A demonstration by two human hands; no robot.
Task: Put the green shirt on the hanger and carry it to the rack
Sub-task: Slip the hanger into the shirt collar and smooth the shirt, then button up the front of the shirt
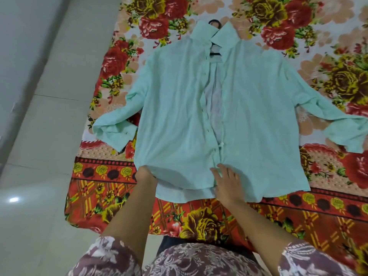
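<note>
One green shirt (175, 120) lay front-up and spread, sleeves out to left and right, on a floral blanket (199, 222) over the tiled floor (39, 140). The hanger (214, 21) sat inside the shirt, its dark hook showing beyond the collar at the far end. The right hand (227, 183) rested flat on the front opening near the hem, fingers straight and spread, gripping nothing. The left hand (146, 173) was tucked under the hem at the near left — its fingers were hidden by the cloth, so their grip could not be told.
</note>
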